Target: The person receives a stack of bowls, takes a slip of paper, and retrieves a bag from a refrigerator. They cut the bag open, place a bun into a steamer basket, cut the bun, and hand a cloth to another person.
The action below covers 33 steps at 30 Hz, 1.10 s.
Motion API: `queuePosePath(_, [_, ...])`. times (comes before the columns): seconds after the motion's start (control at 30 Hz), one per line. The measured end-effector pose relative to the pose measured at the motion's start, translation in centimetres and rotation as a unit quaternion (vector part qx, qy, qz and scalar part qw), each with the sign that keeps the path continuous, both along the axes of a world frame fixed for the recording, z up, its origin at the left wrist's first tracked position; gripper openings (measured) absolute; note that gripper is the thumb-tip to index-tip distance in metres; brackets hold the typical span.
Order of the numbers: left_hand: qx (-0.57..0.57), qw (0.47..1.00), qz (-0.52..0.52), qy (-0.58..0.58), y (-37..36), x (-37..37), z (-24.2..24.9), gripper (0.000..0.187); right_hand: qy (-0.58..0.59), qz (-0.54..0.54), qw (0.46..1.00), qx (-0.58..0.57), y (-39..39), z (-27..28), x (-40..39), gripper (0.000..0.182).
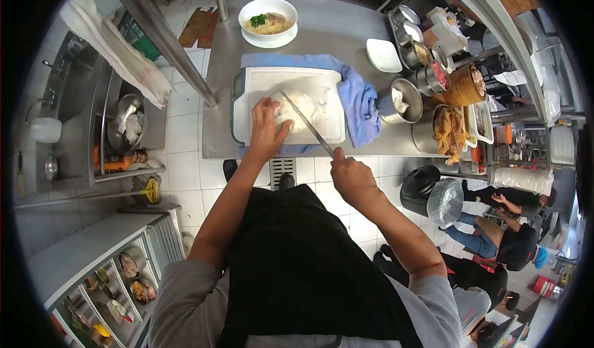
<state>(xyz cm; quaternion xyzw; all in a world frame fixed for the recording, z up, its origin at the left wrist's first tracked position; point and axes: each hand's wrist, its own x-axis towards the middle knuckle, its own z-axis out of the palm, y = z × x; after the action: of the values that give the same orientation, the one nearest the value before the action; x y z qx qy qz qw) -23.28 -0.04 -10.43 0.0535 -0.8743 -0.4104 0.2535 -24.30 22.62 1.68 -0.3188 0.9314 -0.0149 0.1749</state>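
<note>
My right hand [354, 178] is wrapped round the handle of a long knife [307, 124]. The blade slants up and left across a pale, whitish heap in what looks like clear plastic [312, 103], on a white cutting board [260, 79]. My left hand [267, 128] lies at the heap's left side, thumb and fingers spread, fingertips on it. Under the board is a blue cloth [359, 110], bunched up along the right side.
Beyond the board stands a white bowl [268, 8] of noodles and greens. A square white plate [384, 55], a metal pot [402, 103] and a container of browned meat [447, 131] stand to the right. Several people are at far right, near a black bin [417, 184].
</note>
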Motion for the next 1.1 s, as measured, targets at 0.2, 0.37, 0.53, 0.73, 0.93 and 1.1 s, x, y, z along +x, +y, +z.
queuePosePath(0.2, [-0.007,1.000,-0.013,0.013,-0.5,-0.2,-0.6,0.050,-0.038,-0.009,0.999,0.024,-1.8,0.3,-0.9,0.020])
queuePosePath(0.37, [0.017,0.999,-0.015,0.023,-0.3,-0.2,-1.0,0.047,-0.042,0.002,0.999,-0.005,-4.2,-1.9,-3.0,0.020])
queuePosePath(0.53, [0.008,1.000,-0.015,0.003,0.0,0.2,-0.6,0.049,-0.051,-0.054,0.996,-0.056,-6.6,-10.7,-4.6,0.023])
queuePosePath(0.73, [-0.130,0.991,0.010,0.011,1.0,-2.9,2.3,0.058,-0.013,-0.038,0.994,-0.098,-6.5,-12.0,-5.1,0.031])
queuePosePath(0.93, [-0.234,0.971,0.019,-0.040,1.3,-5.0,0.7,0.054,-0.065,-0.067,0.993,-0.065,-6.9,-9.6,-4.5,0.024])
queuePosePath(1.1, [-0.249,0.967,0.029,-0.040,1.9,-4.8,0.2,0.051,-0.049,-0.079,0.992,-0.080,-4.1,-11.3,-2.8,0.023])
